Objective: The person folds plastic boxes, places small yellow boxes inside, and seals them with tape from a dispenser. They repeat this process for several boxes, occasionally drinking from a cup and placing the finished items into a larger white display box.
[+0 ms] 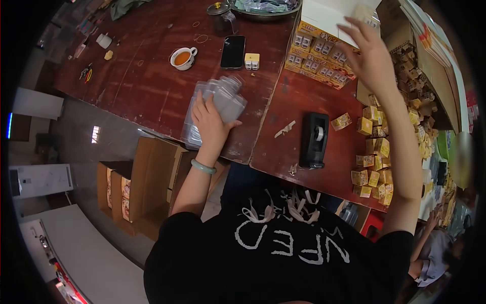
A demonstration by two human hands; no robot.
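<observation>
My left hand (210, 120) lies with its fingers spread on a loose pile of clear plastic packs (230, 99) near the table's front edge. Its fingers rest on top and are not wrapped round anything. Raised at the upper right, my right hand (372, 61) has its fingers apart and nothing visible in them. It is in front of a stack of yellow printed cartons (319, 53) with small packs pictured on their sides. Behind its fingertips stands an open white flap (324, 15), with a blurred clear pack (368, 16) beside it.
Small yellow boxes (377, 147) are heaped at the right. A black tape dispenser (314, 142) stands mid-table. Further back are a cup of tea (183, 59), a phone (233, 52), a small yellow-and-white box (252, 61) and a glass teapot (220, 19). Another person (438, 248) sits at lower right.
</observation>
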